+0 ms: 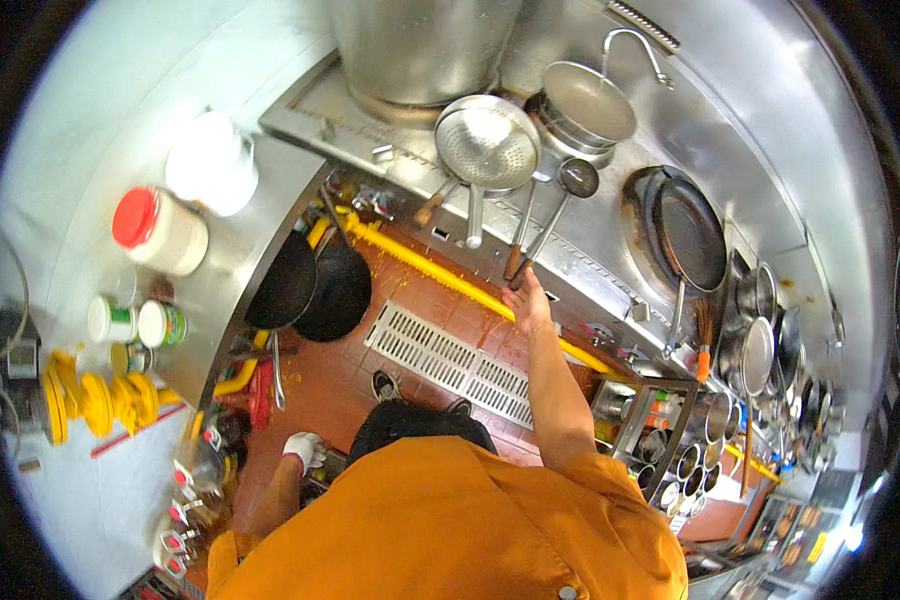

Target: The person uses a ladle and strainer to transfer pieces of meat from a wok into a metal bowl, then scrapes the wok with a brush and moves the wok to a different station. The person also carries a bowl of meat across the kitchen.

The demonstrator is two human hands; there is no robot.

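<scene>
My right hand (529, 301), bare, reaches forward to the stove's front edge, its thumb and fingers around the dark wooden handle end of a metal ladle (579, 178). Beside that handle lies a second wooden-handled utensil (523, 232), its head partly hidden. To their left, a perforated metal strainer (489, 142) rests on the stove, its handle over the front edge. In a white glove, my left hand (305, 452) hangs low at my left side, with its fingers partly hidden. Whether it holds anything is unclear.
A large stockpot (424, 52), a stack of pans (589, 101) and a black frying pan (691, 232) stand on the stove (592, 225). Two black woks (334, 292) sit below the left counter (259, 247). A yellow pipe (435, 266) runs above the floor grate (450, 360).
</scene>
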